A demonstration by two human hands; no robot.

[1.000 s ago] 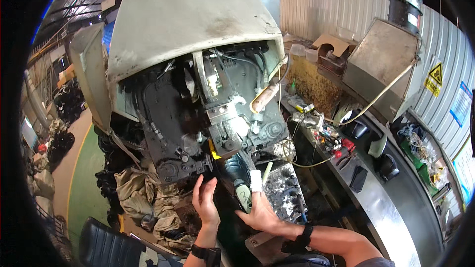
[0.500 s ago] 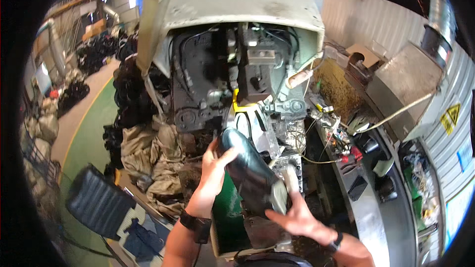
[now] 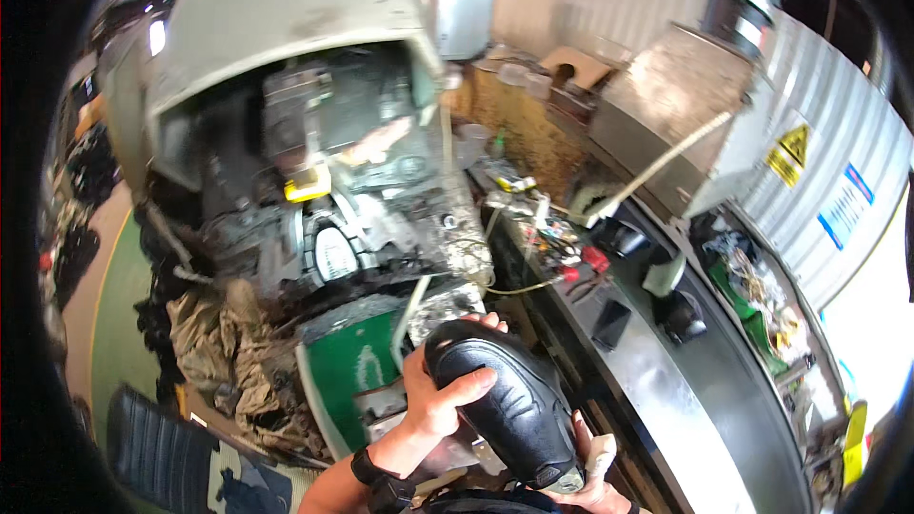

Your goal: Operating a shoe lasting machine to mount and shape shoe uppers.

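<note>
A black leather shoe [image 3: 500, 400] is in both my hands, tilted, with one end up and to the left and the other low near my body. My left hand [image 3: 433, 395] wraps its upper end, thumb pressed on the top and fingertips showing past the far edge. Around the lower end, my right hand [image 3: 590, 481] closes from the right side; its fingers are partly hidden, and something whitish covers a finger. Behind the shoe stands a moulding machine with a pale hood [image 3: 295, 9]. A sole-shaped mould [image 3: 333, 252] lies in it, apart from my hands.
Below the machine sits a green tray [image 3: 347, 362]. A metal bench and dark belt [image 3: 743, 400] run along the right, holding a phone [image 3: 612, 324], pliers and black cups. Crumpled tan cloth [image 3: 238, 352] and a black padded chair [image 3: 157, 447] are at left.
The view has swung to the right, so the machine now stands further left. The shoe has come away from in front of the mould, nearer my body, still in both hands.
</note>
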